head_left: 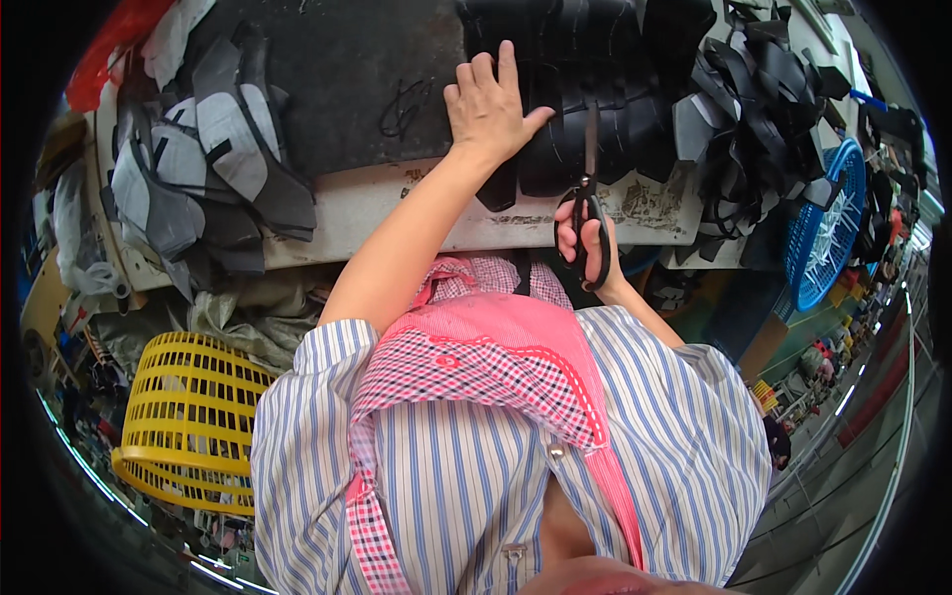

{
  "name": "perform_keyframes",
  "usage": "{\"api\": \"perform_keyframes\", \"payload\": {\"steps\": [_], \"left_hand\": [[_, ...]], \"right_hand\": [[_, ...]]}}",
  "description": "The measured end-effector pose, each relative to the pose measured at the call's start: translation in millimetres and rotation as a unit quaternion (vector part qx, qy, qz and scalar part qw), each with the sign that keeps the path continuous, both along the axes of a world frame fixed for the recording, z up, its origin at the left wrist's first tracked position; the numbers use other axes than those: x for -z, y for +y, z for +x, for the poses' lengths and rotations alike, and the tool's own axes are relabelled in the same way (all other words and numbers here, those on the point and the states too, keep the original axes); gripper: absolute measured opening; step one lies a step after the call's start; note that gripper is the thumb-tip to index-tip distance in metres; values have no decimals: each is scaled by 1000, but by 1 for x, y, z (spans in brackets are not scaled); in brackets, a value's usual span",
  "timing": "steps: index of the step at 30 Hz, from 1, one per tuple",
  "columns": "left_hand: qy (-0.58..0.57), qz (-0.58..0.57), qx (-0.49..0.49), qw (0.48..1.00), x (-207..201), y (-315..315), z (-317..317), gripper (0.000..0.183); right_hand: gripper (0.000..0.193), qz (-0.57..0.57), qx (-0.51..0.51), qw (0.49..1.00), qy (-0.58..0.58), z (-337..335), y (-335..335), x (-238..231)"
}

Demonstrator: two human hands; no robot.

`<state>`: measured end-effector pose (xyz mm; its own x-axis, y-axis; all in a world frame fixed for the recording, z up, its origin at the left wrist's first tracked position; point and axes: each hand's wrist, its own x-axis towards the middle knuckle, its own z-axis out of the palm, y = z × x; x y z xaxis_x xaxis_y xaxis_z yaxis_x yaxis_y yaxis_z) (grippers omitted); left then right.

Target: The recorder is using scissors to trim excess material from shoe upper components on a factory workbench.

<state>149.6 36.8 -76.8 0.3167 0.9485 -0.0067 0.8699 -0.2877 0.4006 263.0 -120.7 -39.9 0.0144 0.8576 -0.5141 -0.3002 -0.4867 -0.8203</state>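
My left hand (488,107) lies flat with its fingers apart, at the left edge of a row of black, leather-like sheet pieces (555,149). Thin pale lines run along these pieces. In my right hand (608,258) is a pair of scissors (592,149) with black handles, my fingers through the loops. The blades point away from me over the black pieces; whether any material sits between them, I cannot tell. A small tangle of black thread (403,109) rests left of my left hand.
A dark mat (337,69) covers part of the pale worktable (466,233). Grey and black cut pieces (223,149) pile up at the left, black strips (754,119) at the right. A blue basket (828,223) stands far right, a yellow basket (193,397) lower left.
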Motion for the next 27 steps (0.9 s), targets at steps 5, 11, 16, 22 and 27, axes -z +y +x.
{"api": "perform_keyframes", "payload": {"steps": [5,11,16,22,27], "left_hand": [[-245,-99,-38,964,-3,5,-22,40],[-445,-124,-160,872,-20,-9,-72,29],[-423,-121,-194,877,-30,-24,-74,29],[-450,-95,-224,859,-23,-19,-74,29],[-437,-101,-209,869,-27,-19,-73,29]], "right_hand": [[63,-26,-56,996,62,-5,2,5],[70,-120,-160,969,143,-26,25,18],[65,-79,-142,982,97,-54,35,21],[41,-31,-179,973,-146,-53,18,21],[48,-59,-82,993,-58,-62,33,18]]}}
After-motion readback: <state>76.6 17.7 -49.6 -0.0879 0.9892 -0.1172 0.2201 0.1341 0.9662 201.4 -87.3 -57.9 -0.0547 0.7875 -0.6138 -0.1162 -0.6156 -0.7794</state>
